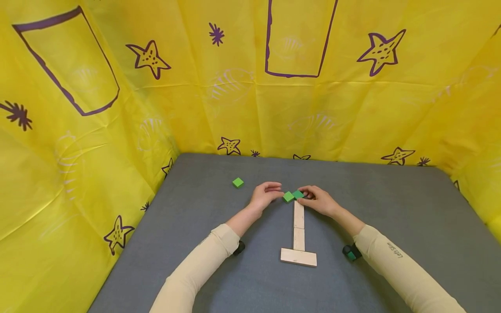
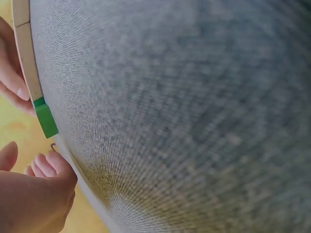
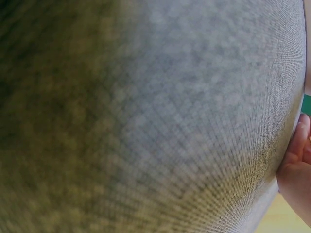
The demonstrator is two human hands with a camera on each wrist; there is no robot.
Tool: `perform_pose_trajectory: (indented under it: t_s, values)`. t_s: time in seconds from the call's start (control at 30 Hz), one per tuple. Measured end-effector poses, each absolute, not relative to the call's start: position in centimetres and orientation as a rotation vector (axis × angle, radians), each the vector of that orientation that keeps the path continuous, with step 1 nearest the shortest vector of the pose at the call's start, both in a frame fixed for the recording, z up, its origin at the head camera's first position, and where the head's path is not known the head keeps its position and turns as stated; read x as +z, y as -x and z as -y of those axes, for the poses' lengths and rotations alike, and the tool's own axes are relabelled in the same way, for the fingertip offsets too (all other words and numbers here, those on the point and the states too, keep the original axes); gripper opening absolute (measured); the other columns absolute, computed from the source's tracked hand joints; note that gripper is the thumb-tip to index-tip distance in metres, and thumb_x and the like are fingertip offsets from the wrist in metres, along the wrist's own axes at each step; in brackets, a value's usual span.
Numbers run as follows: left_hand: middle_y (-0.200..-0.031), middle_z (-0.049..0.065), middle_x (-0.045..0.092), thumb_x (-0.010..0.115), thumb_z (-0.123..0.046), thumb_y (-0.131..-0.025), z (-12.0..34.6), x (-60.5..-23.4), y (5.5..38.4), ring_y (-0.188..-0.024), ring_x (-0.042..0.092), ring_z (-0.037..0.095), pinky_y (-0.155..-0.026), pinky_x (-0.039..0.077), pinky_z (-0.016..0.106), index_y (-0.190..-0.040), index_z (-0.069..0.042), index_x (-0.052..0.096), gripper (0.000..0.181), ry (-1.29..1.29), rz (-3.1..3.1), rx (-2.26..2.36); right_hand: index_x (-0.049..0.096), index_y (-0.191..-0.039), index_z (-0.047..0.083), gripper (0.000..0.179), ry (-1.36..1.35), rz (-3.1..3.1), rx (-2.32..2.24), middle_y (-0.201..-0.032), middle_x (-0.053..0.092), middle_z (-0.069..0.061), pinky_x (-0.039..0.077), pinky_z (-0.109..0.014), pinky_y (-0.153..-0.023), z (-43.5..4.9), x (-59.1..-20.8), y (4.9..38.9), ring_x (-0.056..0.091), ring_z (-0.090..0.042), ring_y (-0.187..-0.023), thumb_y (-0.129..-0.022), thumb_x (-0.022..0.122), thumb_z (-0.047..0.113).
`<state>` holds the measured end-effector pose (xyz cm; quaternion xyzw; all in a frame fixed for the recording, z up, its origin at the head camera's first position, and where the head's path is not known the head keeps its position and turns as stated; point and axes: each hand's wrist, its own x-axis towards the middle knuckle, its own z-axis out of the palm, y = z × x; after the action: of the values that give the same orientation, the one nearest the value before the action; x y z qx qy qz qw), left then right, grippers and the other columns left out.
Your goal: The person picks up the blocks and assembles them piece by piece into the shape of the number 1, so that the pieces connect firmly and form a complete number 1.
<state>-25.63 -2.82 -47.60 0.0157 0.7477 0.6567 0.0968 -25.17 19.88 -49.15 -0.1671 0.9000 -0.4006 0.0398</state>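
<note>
In the head view, a dark green block (image 1: 298, 194) sits at the far end of a line of wooden planks (image 1: 299, 215). My right hand (image 1: 321, 201) pinches this block between thumb and fingers. Against its left side lies a light green block (image 1: 288, 197), which also shows in the left wrist view beyond my left hand (image 2: 39, 189). That hand is just left of the light green block, its fingers loosely bent and holding nothing. A crosswise wooden plank (image 1: 298, 257) closes the near end of the line. The right wrist view catches only a sliver of the dark green block (image 3: 306, 105).
Another light green block (image 1: 238, 182) lies farther left on the grey table (image 1: 195, 204). Yellow cloth (image 1: 242, 108) with purple drawings hangs along the table's back and sides. Dark wrist devices (image 1: 351, 252) show beneath both forearms.
</note>
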Motion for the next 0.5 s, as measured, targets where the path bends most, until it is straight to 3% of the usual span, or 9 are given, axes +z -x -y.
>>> perform_pose_trajectory:
  t_s: [0.27, 0.5]
  values:
    - [-0.105, 0.01, 0.071, 0.075, -0.003, -0.084, 3.4, -47.6, 25.8, -0.08, 0.064, 0.006, -0.08, 0.054, 0.031, -0.12, 0.003, 0.065, 0.038, 0.078, -2.048, 2.086, 0.062, -0.123, 0.001, 0.04, 0.494, -2.751, -1.242, -0.099, 0.057, -0.01, 0.041, -0.034, -0.077, -19.8, -49.2, 25.2, 0.05, -0.022, -0.088, -0.091, 0.07, 0.023]
    - [-0.117, 0.018, 0.067, 0.071, -0.003, -0.087, 4.3, -47.5, 25.8, -0.085, 0.065, 0.007, -0.085, 0.053, 0.033, -0.122, 0.002, 0.064, 0.036, 0.138, -1.967, 2.122, 0.062, -0.124, 0.0, 0.04, 0.499, -2.744, -1.249, -0.1, 0.057, -0.01, 0.041, -0.034, -0.078, -19.9, -49.1, 25.1, 0.05, -0.021, -0.089, -0.091, 0.069, 0.023]
